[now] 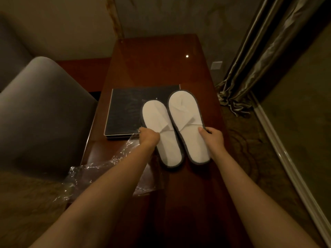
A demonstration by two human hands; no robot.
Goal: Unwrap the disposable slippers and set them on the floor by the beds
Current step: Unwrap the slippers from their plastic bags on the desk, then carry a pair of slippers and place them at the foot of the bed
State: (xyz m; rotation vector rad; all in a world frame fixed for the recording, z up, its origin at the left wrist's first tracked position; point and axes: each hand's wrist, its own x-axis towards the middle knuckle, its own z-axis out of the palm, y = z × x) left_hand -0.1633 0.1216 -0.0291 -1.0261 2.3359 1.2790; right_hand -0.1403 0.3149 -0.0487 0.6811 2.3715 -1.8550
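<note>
Two white disposable slippers with dark grey trim are held side by side above a dark wooden table (157,65), toes pointing away from me. My left hand (148,137) grips the left slipper (158,129) at its outer edge. My right hand (212,138) grips the right slipper (186,122) at its outer edge, thumb on top. The clear plastic wrapper (100,170) lies crumpled on the table's near left corner, under my left forearm, partly hanging over the edge.
A flat black folder (125,111) lies on the table beneath the slippers' toes. A grey upholstered armchair (39,111) stands at the left. Curtains (254,68) hang at the right, above patterned carpet (250,158). A wall socket (216,65) sits behind the table.
</note>
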